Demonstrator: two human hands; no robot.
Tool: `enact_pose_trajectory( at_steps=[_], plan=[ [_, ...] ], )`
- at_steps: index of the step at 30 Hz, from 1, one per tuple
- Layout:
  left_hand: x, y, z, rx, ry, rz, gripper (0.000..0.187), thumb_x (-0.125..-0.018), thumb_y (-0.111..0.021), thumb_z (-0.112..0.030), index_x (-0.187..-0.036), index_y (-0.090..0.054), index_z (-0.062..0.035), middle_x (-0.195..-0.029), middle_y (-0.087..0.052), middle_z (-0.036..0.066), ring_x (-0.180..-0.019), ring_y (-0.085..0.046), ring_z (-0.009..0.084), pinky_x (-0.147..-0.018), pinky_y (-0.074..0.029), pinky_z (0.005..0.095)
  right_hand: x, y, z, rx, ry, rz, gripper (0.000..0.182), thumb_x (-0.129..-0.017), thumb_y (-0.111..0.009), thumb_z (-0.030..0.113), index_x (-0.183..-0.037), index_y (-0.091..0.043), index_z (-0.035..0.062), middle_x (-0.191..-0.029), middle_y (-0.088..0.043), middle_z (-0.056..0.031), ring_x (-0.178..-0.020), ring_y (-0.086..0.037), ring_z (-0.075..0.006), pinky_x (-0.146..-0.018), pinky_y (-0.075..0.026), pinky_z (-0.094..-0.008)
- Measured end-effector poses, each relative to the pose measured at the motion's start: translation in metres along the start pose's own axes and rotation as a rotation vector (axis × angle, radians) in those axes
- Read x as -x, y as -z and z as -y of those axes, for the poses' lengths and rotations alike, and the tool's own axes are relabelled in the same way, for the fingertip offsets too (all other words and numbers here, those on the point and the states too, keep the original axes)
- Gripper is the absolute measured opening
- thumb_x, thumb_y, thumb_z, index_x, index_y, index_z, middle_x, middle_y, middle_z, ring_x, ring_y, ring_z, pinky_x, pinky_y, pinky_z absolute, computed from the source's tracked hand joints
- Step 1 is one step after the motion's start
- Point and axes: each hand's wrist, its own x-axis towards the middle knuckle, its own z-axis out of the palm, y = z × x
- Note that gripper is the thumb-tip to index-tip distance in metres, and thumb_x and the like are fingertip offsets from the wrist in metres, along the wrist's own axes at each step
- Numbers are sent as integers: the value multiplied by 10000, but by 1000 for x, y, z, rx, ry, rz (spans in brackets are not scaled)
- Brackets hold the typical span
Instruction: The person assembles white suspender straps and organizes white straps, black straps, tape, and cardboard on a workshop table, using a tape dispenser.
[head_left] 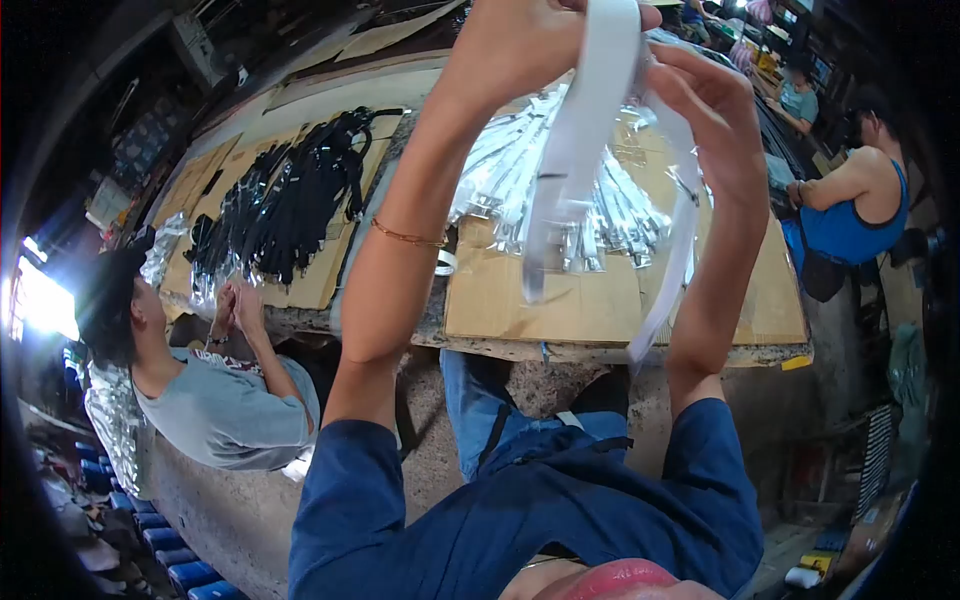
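Both my hands are raised in front of me over the table. My left hand is closed around a long white strap near the top edge of the view. Close beside it on the right, my right hand has its fingers bent and closed at the same strap. One wide part of the strap hangs down between my arms, and a narrower length trails below my right hand. Beneath them lie several white straps in clear plastic sleeves, fanned out on cardboard.
A pile of black straps, some in clear plastic, covers cardboard on the left. A person in a grey shirt sits at the left table edge. Another in a blue tank top is at the right. A small white roll is by my left forearm.
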Motion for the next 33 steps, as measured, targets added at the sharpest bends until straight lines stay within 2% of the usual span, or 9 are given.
enact_pose_trajectory(
  at_steps=[7,11,13,17,24,27,29,31,33],
  plan=[
    [-21,2,24,119,-91,30,171,-857,-509,-18,-808,-653,59,-682,-650,83,-583,-574,88,-505,-431,237,3,-7,18,144,-191,51,229,-846,-740,86,-1046,-694,-16,-880,-743,-99,-785,-714,-127,-693,-559,-221],
    [-19,-3,18,142,-58,30,228,-870,-486,-65,-802,-656,70,-663,-626,51,-561,-543,87,-486,-398,249,7,-15,17,158,-226,31,275,-824,-774,129,-1035,-679,-19,-860,-739,-82,-816,-708,-109,-724,-558,-231],
    [-25,0,20,-148,-11,-24,249,-872,-503,-98,-771,-657,68,-645,-615,44,-550,-522,97,-484,-386,269,8,-18,13,327,-148,8,330,-797,-812,177,-1025,-675,-18,-838,-723,-55,-820,-693,-103,-726,-541,-236],
    [-23,-7,11,-123,39,-69,270,-862,-509,-124,-722,-637,69,-607,-590,47,-548,-516,108,-500,-394,294,5,-28,18,-5,-212,34,264,-830,-762,77,-1055,-669,-25,-886,-711,-63,-807,-647,-87,-769,-502,-213],
    [-27,-1,20,-260,-59,-125,297,-872,-484,-150,-720,-619,67,-603,-592,52,-544,-511,118,-514,-400,317,2,-28,2,-66,-289,45,285,-835,-774,145,-1051,-675,-11,-915,-711,-49,-778,-650,-93,-801,-508,-251],
    [-27,1,23,-122,-4,-66,292,-889,-480,-161,-756,-643,42,-598,-584,48,-518,-513,113,-474,-392,302,1,-30,9,161,-255,-34,329,-804,-820,226,-988,-688,-13,-806,-708,-64,-819,-665,-104,-689,-520,-244],
    [-28,3,26,37,10,-17,290,-902,-481,-168,-777,-655,27,-587,-573,43,-502,-513,110,-450,-387,292,-4,-28,20,339,175,-152,418,-872,-743,310,-1130,-647,-5,-1029,-699,-126,-920,-678,-164,-877,-515,-301],
    [-30,4,30,81,44,-23,304,-936,-491,-207,-806,-665,5,-586,-565,36,-475,-507,107,-413,-370,273,-20,-14,14,437,236,-257,570,-922,-621,477,-1195,-606,-23,-1088,-684,-160,-1005,-673,-194,-923,-510,-332],
    [-29,5,34,29,52,15,326,-948,-508,-243,-821,-666,13,-593,-563,26,-483,-505,105,-427,-377,277,-42,9,28,637,573,-196,542,-818,-723,31,-1326,-537,5,-1015,-636,-105,-763,-572,-64,-622,-464,-194]
  ],
)
